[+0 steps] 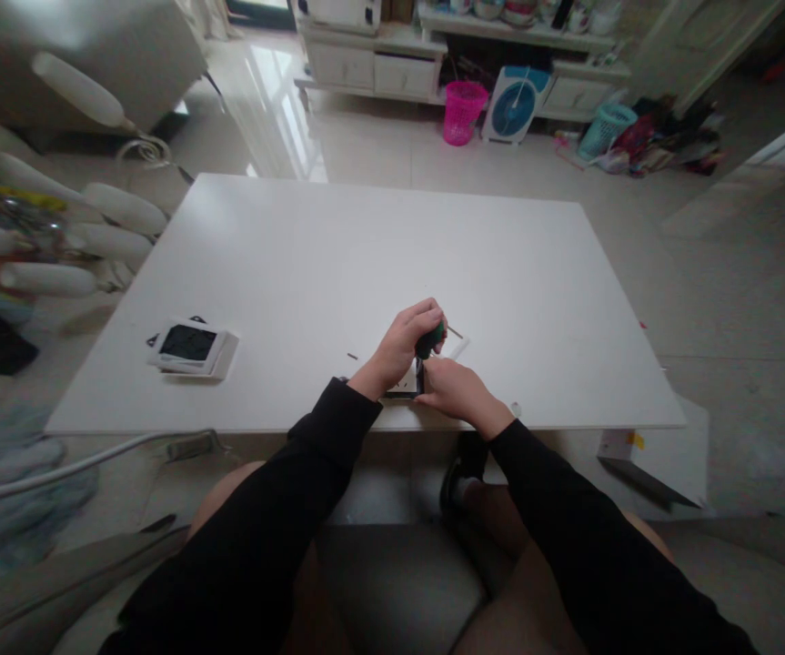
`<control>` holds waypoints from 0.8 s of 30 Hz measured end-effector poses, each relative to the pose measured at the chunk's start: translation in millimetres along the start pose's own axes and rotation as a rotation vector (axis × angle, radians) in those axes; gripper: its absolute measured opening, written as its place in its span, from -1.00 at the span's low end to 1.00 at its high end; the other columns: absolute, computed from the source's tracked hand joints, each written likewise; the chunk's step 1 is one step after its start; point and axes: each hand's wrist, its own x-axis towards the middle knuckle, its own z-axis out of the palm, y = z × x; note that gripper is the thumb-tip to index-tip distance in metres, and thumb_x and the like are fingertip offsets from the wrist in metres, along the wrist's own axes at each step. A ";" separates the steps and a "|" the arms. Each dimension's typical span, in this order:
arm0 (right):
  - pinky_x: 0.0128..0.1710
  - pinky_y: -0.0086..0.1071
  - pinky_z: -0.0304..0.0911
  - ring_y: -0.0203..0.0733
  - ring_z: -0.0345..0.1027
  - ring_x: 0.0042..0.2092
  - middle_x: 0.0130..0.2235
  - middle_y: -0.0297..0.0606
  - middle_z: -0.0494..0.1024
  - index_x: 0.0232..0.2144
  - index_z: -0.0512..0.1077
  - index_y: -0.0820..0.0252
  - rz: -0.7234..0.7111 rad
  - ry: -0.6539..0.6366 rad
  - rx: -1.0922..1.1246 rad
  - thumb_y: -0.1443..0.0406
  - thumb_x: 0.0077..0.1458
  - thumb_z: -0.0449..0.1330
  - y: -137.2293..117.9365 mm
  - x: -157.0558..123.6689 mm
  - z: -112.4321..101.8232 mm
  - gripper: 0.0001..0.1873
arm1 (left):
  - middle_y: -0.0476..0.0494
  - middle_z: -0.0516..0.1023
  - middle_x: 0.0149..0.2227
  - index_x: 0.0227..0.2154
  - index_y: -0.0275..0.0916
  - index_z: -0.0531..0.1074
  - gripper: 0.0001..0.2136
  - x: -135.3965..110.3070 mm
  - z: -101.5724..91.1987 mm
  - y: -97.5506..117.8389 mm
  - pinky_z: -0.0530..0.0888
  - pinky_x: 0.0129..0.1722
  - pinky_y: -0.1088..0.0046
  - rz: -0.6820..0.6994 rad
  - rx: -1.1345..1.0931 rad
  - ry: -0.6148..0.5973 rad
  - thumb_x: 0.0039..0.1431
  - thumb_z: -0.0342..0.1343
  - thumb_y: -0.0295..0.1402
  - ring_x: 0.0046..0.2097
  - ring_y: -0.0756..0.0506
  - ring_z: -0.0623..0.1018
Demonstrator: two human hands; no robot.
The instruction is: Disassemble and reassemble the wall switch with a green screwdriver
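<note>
My left hand (402, 344) is closed around the dark green and black handle of a screwdriver (429, 339), held upright. Below it, near the table's front edge, lies a wall socket (403, 382) with a pale slotted face and a dark edge. The screwdriver's tip is hidden, so I cannot tell whether it touches the socket. My right hand (458, 389) grips the socket's right side with its fingers. Just beyond the hands lies a white frame (458, 347), partly covered. A small dark piece (352, 356), perhaps a screw, rests left of my left hand.
A stack of white frames with a dark panel (191, 346) sits on the white table (392, 241) at left. A small round pale piece (516, 408) lies near my right wrist. Beyond the table stand a pink basket (461, 114) and a blue-and-white fan (515, 107).
</note>
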 end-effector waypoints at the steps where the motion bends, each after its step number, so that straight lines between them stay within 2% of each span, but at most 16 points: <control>1: -0.11 -0.20 0.42 0.15 0.57 0.00 0.01 0.00 0.63 0.06 0.37 0.20 0.005 -0.003 0.000 0.17 0.15 0.37 0.1 0.2 0.4 -0.50 | -0.02 0.41 -0.47 -0.47 -0.25 0.39 -0.60 1.1 -1.3 -0.3 0.29 -0.40 0.46 0.007 0.030 0.015 0.20 0.16 0.03 -0.42 0.02 0.38; 4: -0.16 -0.20 0.42 0.17 0.58 -0.03 -0.02 0.00 0.63 0.03 0.38 0.21 0.017 0.004 0.007 0.16 0.13 0.38 1.0 0.9 1.4 -0.51 | -0.08 0.46 -0.43 -0.46 -0.28 0.49 -0.53 3.2 -4.3 -0.1 0.34 -0.35 0.45 0.002 0.071 0.032 0.21 0.11 0.09 -0.36 -0.01 0.42; 10: -0.13 -0.22 0.41 0.14 0.56 0.02 0.02 -0.02 0.62 0.03 0.38 0.17 -0.005 0.002 0.024 0.16 0.14 0.37 2.2 1.4 1.3 -0.54 | -0.05 0.48 -0.47 -0.22 -0.27 0.53 -0.54 0.7 -1.8 7.1 0.35 -0.36 0.44 -0.011 0.017 -0.011 0.28 0.04 0.09 -0.40 -0.03 0.45; 14: -0.10 -0.20 0.41 0.16 0.55 0.03 0.04 0.02 0.61 0.04 0.37 0.20 0.009 -0.013 -0.007 0.15 0.14 0.38 1.6 1.0 0.7 -0.51 | 0.03 0.36 -0.59 -0.29 -0.24 0.45 -0.54 -2.4 1.3 6.7 0.25 -0.46 0.46 -0.009 -0.039 -0.036 0.33 -0.06 0.10 -0.51 0.01 0.32; 18: -0.12 -0.20 0.42 0.17 0.56 0.01 0.00 0.01 0.62 0.03 0.39 0.20 0.000 -0.006 -0.028 0.13 0.16 0.37 1.3 0.4 1.0 -0.53 | 0.06 0.37 -0.53 -0.35 -0.21 0.36 -0.59 -4.2 4.0 -1.6 0.21 -0.52 0.50 0.016 -0.100 -0.048 0.20 0.15 0.09 -0.55 0.06 0.31; 20: -0.11 -0.22 0.42 0.15 0.55 0.03 0.00 -0.01 0.63 0.05 0.39 0.18 -0.010 -0.004 -0.023 0.13 0.16 0.37 1.4 0.2 1.2 -0.53 | 0.08 0.35 -0.53 -0.41 -0.21 0.32 -0.61 -4.2 5.1 -5.8 0.17 -0.55 0.51 0.058 -0.107 -0.019 0.19 0.21 0.02 -0.57 0.09 0.29; 24: -0.09 -0.22 0.42 0.15 0.55 0.04 0.04 0.01 0.62 0.10 0.36 0.17 -0.012 -0.002 -0.015 0.14 0.15 0.38 1.5 0.2 1.5 -0.47 | 0.07 0.33 -0.56 -0.47 -0.23 0.37 -0.61 -2.5 3.0 -8.7 0.19 -0.58 0.49 0.089 -0.069 0.069 0.24 0.17 0.00 -0.59 0.07 0.35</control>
